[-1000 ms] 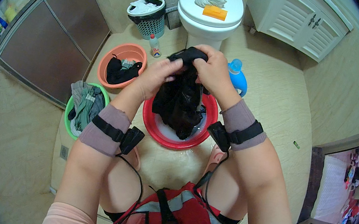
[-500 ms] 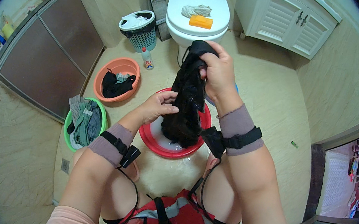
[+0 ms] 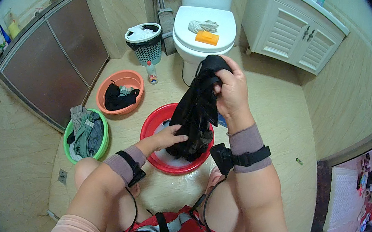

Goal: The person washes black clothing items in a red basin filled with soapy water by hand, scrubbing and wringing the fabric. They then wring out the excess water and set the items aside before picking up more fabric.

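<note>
A wet black garment (image 3: 194, 117) hangs in front of me, its lower end down in a red basin (image 3: 148, 127) of cloudy whitish water. My right hand (image 3: 233, 88) is closed around the garment's bunched top and holds it up. Low on the garment's left side, my left hand (image 3: 169, 138) touches the cloth with thumb and forefinger apart; its other fingers are partly hidden.
Left of the basin stand an orange basin (image 3: 141, 84) with dark clothes and a green basin (image 3: 106, 141) with grey-green clothes. Beyond are a bottle (image 3: 152, 73), a waste bin (image 3: 148, 54) and a toilet (image 3: 228, 23) with an orange block (image 3: 207, 37) on its lid. A blue object (image 3: 223, 121) shows behind the garment.
My left hand has moved down along the garment and slightly right. My right hand keeps its grip on the top. The whole view has shifted, so the room sits a little lower.
</note>
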Available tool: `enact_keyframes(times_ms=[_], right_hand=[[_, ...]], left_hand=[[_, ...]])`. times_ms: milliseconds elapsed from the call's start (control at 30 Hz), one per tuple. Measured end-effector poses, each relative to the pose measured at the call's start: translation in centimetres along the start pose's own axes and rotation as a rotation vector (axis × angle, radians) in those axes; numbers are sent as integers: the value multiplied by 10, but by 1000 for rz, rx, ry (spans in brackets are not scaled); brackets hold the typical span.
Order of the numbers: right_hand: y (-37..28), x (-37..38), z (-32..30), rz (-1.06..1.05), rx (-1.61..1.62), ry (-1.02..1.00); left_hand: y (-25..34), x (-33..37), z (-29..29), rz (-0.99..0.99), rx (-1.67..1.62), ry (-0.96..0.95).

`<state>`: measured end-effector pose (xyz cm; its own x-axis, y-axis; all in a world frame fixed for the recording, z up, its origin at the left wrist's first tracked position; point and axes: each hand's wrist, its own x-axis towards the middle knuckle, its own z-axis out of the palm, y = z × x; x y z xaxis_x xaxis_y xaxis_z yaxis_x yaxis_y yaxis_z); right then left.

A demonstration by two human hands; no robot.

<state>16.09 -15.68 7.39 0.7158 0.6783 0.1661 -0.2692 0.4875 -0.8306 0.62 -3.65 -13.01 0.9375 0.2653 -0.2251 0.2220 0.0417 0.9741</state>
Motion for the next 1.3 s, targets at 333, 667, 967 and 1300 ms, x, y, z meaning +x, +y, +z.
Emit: enact_keyframes(times_ms=[333,667,967,1300], right_hand=[[2,6,-12,18,-25,29],[32,19,-45,225,-332,54],[77,22,-50,149,-1004,-251],[79,5,-3,755,-176,-345]], left_hand=[[65,-6,-77,-20,55,375],[176,-57,-97,434,-333,510],[152,-41,-90,222,-70,410],[140,-25,-41,33,408,271]])
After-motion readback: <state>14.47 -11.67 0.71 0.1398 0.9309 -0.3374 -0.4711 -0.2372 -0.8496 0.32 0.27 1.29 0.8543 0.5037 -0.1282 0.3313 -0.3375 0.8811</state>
